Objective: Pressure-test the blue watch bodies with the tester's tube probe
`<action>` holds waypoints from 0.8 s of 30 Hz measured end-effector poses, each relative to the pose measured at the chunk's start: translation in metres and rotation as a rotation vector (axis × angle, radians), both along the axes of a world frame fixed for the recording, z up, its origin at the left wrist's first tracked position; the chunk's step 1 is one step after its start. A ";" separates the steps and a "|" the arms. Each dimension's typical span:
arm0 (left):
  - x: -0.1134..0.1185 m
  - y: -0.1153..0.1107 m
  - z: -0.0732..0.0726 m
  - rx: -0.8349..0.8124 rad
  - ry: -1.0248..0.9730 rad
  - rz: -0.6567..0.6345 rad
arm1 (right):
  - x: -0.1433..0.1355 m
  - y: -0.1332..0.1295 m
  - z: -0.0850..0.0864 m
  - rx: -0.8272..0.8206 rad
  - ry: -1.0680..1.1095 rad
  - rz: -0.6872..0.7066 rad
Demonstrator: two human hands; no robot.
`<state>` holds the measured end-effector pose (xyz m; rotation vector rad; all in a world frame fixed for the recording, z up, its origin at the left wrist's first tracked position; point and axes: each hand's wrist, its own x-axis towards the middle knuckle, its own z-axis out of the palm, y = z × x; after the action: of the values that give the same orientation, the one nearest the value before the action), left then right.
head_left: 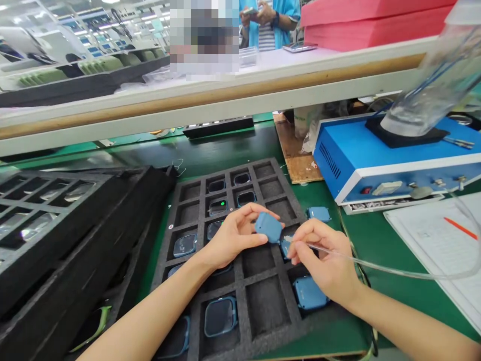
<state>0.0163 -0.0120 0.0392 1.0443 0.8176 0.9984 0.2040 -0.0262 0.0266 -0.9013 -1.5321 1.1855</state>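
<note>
My left hand (pixel 240 230) is closed, its fingers and thumb pinching a blue watch case (pixel 269 227) by its edges above the foam tray. Close to its right, my right hand (pixel 323 255) is closed in a pinch around the end of a clear thin tube (pixel 391 269); the tip between the fingers is hard to make out. Below both hands lies a black foam tray (pixel 240 286) with square pockets. Several pockets hold blue-framed watch pieces, such as one with a dark screen (pixel 220 316). Another blue case (pixel 310 292) lies under my right wrist.
A blue-and-white control box (pixel 376 165) stands at right, bearing a clear cylinder (pixel 424 85). Papers (pixel 432 225) with a red-orange pen lie before it. Stacked black foam trays (pixel 75 240) fill the left. A shelf edge (pixel 210 98) crosses behind; a person (pixel 268 25) stands beyond, holding a device.
</note>
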 end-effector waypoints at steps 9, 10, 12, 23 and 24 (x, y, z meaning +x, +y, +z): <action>0.005 -0.005 0.001 -0.128 0.019 0.105 | -0.003 0.003 0.003 -0.094 0.085 -0.053; 0.005 -0.005 0.001 -0.145 0.030 0.110 | -0.003 0.003 0.003 -0.090 0.083 -0.050; 0.005 -0.005 0.001 -0.177 0.027 0.116 | -0.003 0.003 0.003 -0.091 0.086 -0.045; 0.009 -0.008 0.002 -0.034 0.088 0.331 | -0.001 0.003 0.003 -0.041 0.118 -0.123; 0.010 -0.009 0.003 -0.047 0.050 0.327 | -0.001 0.002 0.003 -0.040 0.115 -0.124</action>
<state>0.0261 -0.0208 0.0424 0.9151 1.0706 1.2250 0.2032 -0.0238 0.0294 -0.9256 -1.3456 1.1614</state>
